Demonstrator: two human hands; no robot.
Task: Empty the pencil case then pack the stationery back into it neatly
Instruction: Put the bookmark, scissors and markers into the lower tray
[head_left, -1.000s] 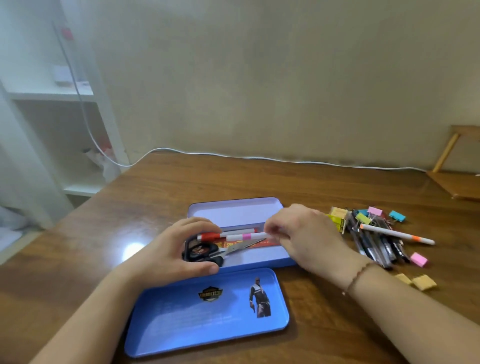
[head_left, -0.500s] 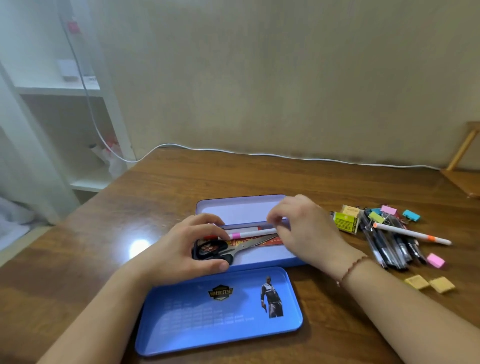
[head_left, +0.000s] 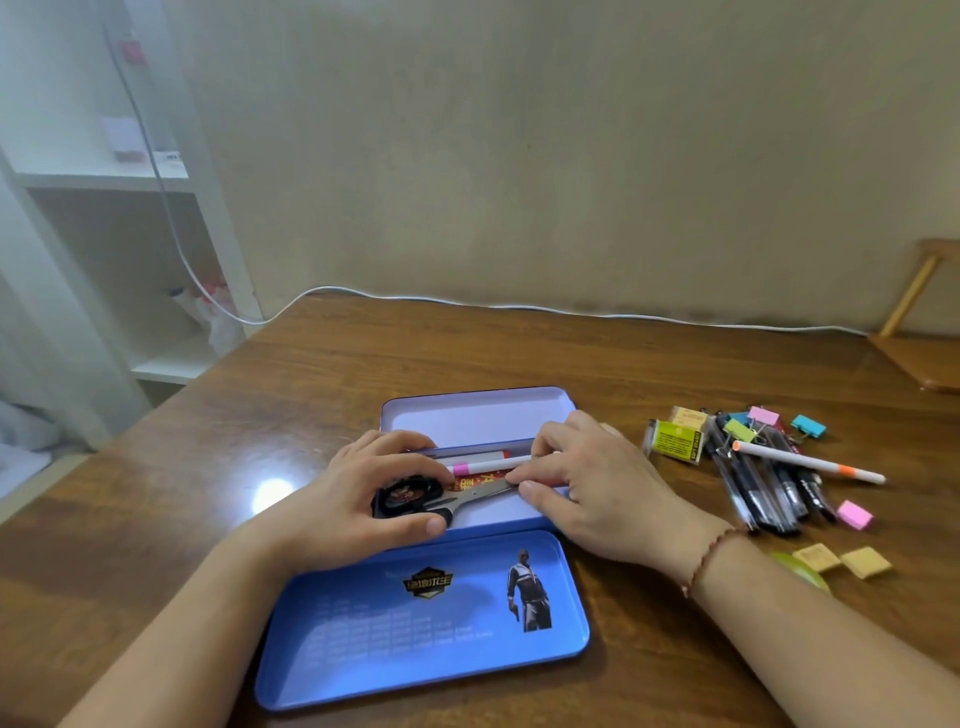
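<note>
The blue tin pencil case (head_left: 467, 415) lies open mid-table, its lid (head_left: 431, 623) flat towards me. Inside lie black-handled scissors (head_left: 457, 499), a red printed ruler (head_left: 478, 480) and two white markers, one with a pink band (head_left: 488, 464). My left hand (head_left: 358, 499) curls around the scissor handles at the case's left end. My right hand (head_left: 587, 483) rests on the right end, fingertips pinching the pink-banded marker's tip. To the right lie several black pens (head_left: 763, 483), a white marker with an orange band (head_left: 810, 461), coloured binder clips (head_left: 763, 418), a staple box (head_left: 675, 440) and erasers (head_left: 854, 514).
A white cable (head_left: 571, 309) runs along the table's far edge by the wall. White shelves (head_left: 104, 182) stand to the left. A wooden stand (head_left: 924, 358) sits at the far right. Two yellow erasers (head_left: 841, 560) and a green object (head_left: 800, 569) lie beside my right forearm.
My right hand has nudged the pink-banded marker further down into the case beside the other marker. My left hand stays on the scissor handles. The view has shifted slightly.
</note>
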